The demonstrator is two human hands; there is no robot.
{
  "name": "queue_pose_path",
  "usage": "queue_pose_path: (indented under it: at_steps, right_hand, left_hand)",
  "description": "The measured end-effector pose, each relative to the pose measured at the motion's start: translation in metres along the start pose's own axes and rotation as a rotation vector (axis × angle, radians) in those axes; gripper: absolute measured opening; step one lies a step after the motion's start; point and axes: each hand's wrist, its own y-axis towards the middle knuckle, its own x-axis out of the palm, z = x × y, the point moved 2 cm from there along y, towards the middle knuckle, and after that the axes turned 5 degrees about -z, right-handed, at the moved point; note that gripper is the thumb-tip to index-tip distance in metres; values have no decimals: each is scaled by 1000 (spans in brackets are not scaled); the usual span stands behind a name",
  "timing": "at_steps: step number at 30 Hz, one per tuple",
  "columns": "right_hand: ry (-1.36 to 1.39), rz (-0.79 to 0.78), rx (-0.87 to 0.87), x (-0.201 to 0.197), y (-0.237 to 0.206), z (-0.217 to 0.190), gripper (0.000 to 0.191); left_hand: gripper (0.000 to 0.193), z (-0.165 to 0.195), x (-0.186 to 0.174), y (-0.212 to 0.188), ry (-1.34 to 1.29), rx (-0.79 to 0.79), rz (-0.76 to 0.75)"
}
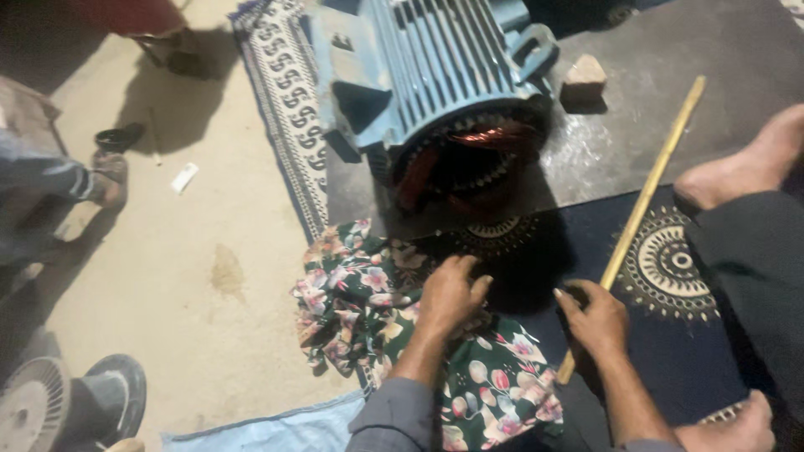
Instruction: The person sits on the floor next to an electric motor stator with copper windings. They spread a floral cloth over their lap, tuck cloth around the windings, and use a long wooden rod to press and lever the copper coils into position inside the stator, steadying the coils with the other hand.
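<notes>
We rested our left hand on a flowered cloth, fingers curled down and close together, pressing into the folds near the edge of the dark patterned mat. Our right hand was wrapped around the lower part of a long wooden stick, fingers closed on it; the stick slanted up and to the right across the mat toward a dark metal sheet. On that sheet, just beyond the cloth, lay a big blue motor on its side, its open end facing us with copper windings showing inside. A small brick piece sat beside the motor. Someone's bare foot rested at the right.
</notes>
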Motion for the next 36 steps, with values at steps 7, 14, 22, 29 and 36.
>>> queue_pose_path:
  at_steps: [7, 14, 22, 29, 36]
  right_hand:
    - [-56, 35, -95, -6, -2, -14, 30]
    - [-92, 31, -109, -14, -3, -20, 27]
    - [-92, 199, -143, -15, -6, -10, 29]
    - [-113, 299, -74, -23, 2, 21, 75]
    - [704, 57, 377, -27, 23, 56, 37]
  left_hand:
    - [43, -2, 6, 5, -129, -17, 110]
    - [43, -25, 23, 22, -134, 0, 318]
    - [59, -53, 47, 39, -80, 12, 421]
    - [46, -55, 54, 51, -250, 42, 414]
    - [51, -40, 53, 42, -119, -14, 353]
